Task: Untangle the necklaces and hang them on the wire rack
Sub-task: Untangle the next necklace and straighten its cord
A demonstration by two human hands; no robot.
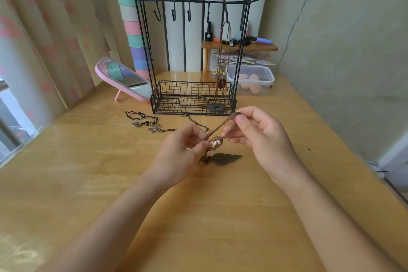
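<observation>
two bare forearms reach over a pale wooden table (220, 216). near its middle the left hand (181, 154) pinches a brown cord necklace (223, 126) low down, by a pale bead (216, 143), with a dark metal feather pendant (228, 158) showing just below the fingertips. the right hand (265, 137), just to the right and slightly farther, grips the looped end of the same cord between thumb and fingers, so the cord runs in a slant between the two hands.

farther off and to the left, a tangle of black cord necklaces (144, 119) with silver flower-shaped pendants lies on the table, one strand trailing right toward the hands. behind it stands a black wire rack (176, 106) with a mesh basket base and a top bar of hooks (173, 14). a second brown cord necklace (222, 59) hangs from a hook on the right side, its lower end down in the basket.

a pink-framed mirror (123, 79) leans left of the rack, a clear plastic lidded box (251, 83) sits to its right, and a small wooden shelf (239, 47) stands by the far wall.
</observation>
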